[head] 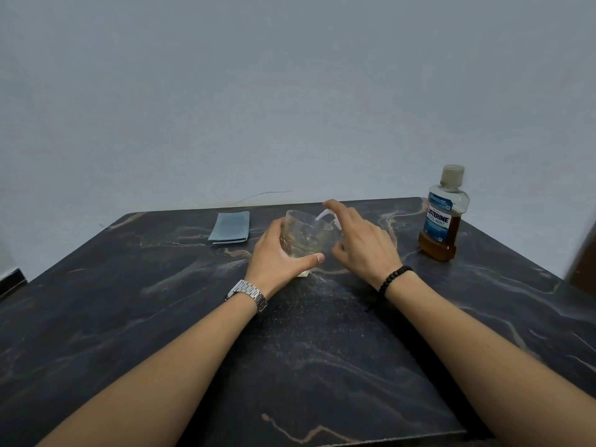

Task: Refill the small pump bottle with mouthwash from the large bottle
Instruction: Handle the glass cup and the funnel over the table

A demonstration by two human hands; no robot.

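My left hand is wrapped around a clear, wide container that stands on the table with a little pale liquid at its bottom. A white curved pump part shows at the container's far rim. My right hand hovers just right of the container with its fingers spread over that white part; whether it grips it is hidden. The large mouthwash bottle, capped and about a third full of amber liquid, stands upright at the back right, apart from both hands.
A folded blue cloth lies at the back, left of the container. The dark marble table ends at a grey wall behind. A dark object sits off the table's left edge.
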